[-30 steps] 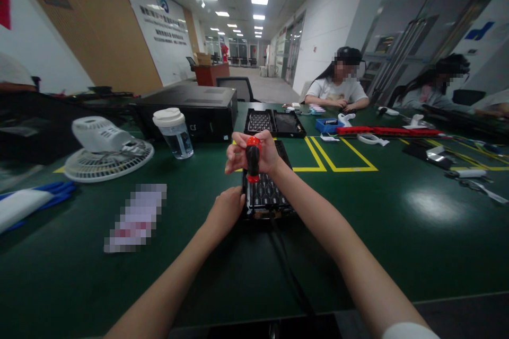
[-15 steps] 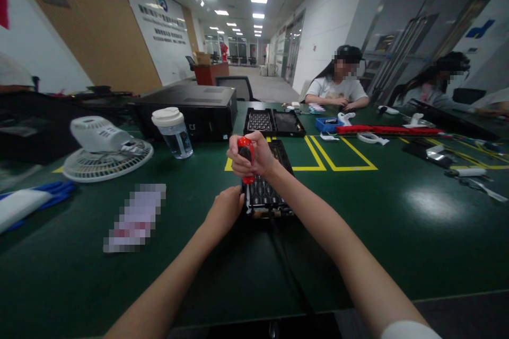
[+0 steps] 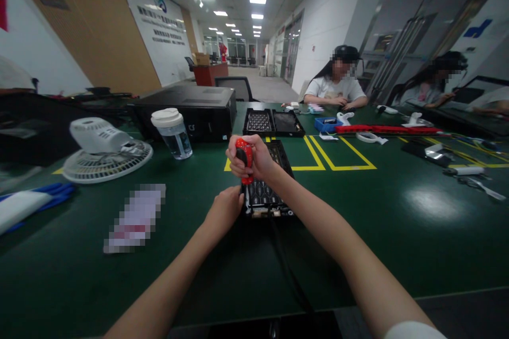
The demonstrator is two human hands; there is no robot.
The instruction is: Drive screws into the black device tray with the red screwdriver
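My right hand (image 3: 254,156) is wrapped round a red-and-black screwdriver (image 3: 246,158), held over the far-left part of an open black case. The screwdriver's tip is hidden. Rows of dark rounded cells fill the black case (image 3: 264,193), and small pale connectors (image 3: 260,213) show at its near end. My left hand (image 3: 226,206) grips the case's left edge; its fingertips are partly hidden. A black cable (image 3: 284,262) runs from the near end down towards the table edge.
Behind the case lies a similar opened black box (image 3: 260,121). To the left stand a lidded cup (image 3: 175,135), a white fan (image 3: 107,156), a large black box (image 3: 191,111) and a blurred flat item (image 3: 137,217). A blue tray (image 3: 328,124) and several people are at the right.
The screwdriver's handle has tilted and turned slightly in my right hand, which has shifted a little. My left hand keeps its place on the case.
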